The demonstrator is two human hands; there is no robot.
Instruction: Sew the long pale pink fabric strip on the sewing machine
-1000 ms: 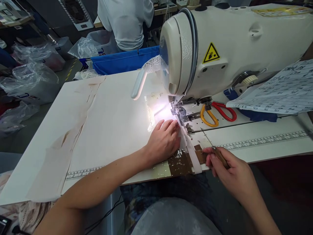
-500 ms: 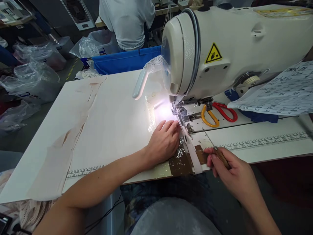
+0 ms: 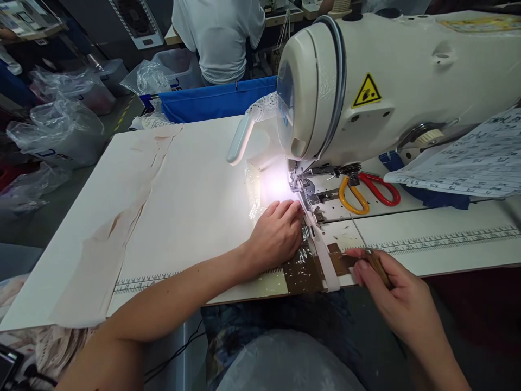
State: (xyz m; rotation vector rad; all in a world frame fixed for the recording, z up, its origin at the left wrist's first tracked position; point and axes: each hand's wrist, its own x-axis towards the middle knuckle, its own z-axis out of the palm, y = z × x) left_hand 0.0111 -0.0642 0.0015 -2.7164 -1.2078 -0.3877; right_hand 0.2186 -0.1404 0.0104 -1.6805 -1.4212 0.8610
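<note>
White worktop [image 3: 407,224] beneath a lit sewing machine [image 3: 391,51], a pale strip [image 3: 326,266] running from the front edge towards the needle.
The left hand [image 3: 280,231] lies palm down, fingers together, at the strip; whether it pinches is hidden. The right hand [image 3: 393,288] grips an awl [image 3: 378,267]. Feeding seems in hand; the next move likely calls for keeping the strip straight.

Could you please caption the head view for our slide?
Left hand by the strip at a sewing machine; right hand holds an awl.
</note>
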